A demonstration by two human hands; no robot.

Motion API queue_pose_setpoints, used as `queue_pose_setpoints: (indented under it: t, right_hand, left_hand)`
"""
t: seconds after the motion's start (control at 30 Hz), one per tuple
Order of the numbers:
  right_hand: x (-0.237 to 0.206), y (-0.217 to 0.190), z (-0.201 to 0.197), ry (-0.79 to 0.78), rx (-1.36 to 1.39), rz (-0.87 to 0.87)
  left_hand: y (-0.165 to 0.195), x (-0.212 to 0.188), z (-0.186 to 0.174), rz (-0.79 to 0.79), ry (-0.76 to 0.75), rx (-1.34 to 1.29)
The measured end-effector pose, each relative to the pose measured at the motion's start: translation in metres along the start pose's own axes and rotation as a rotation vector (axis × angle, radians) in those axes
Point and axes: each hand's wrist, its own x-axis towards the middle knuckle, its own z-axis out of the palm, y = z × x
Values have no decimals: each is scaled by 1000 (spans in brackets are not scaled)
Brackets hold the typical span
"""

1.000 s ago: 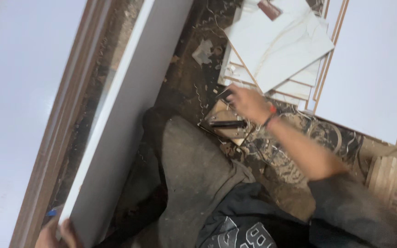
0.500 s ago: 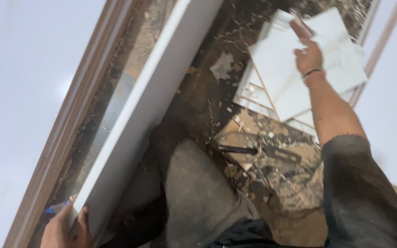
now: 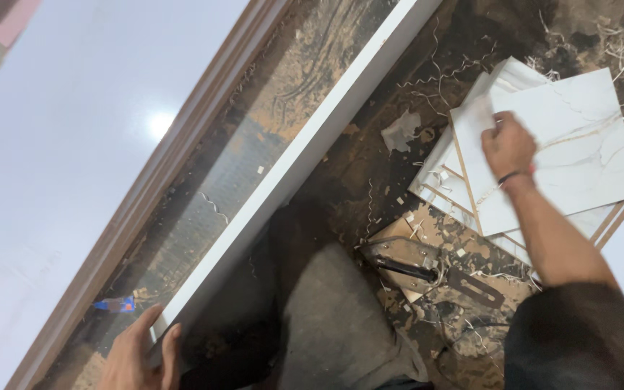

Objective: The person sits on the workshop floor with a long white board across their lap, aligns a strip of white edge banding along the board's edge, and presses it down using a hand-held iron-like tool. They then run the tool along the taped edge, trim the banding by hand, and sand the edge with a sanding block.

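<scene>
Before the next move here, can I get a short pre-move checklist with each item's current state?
1. Left hand grips the near end of the long white board: ok.
2. Right hand rests on the top marble-patterned tile: ok.
3. Tile actually pinched, not just touched: cannot tell.
4. Tile stack squared up: not ok, the sheets are fanned.
5. Floor clean around the metal hand tool: not ok, shavings and dust lie everywhere.

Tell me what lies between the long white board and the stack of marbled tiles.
In the head view, dirty floor with curled shavings and a crumpled white scrap separates the long white board from the marbled tiles.
</scene>
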Motion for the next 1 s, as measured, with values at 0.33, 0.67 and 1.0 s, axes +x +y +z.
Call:
queue_pose_setpoints:
  t: [0.33,0.67,1.0]
  right_hand:
    - [-227,-283,-66,-638,1164,-465]
    - [-311,-404,-106,-1105,1497,-288]
    - [-323,-415,-139,-536,810,-1166]
  left_hand:
    - [57,12,-41,-121,-6,-244]
    - [65,-63,-38,-355,115,-1284]
    - [67,-88,-51,-449,198,-1390]
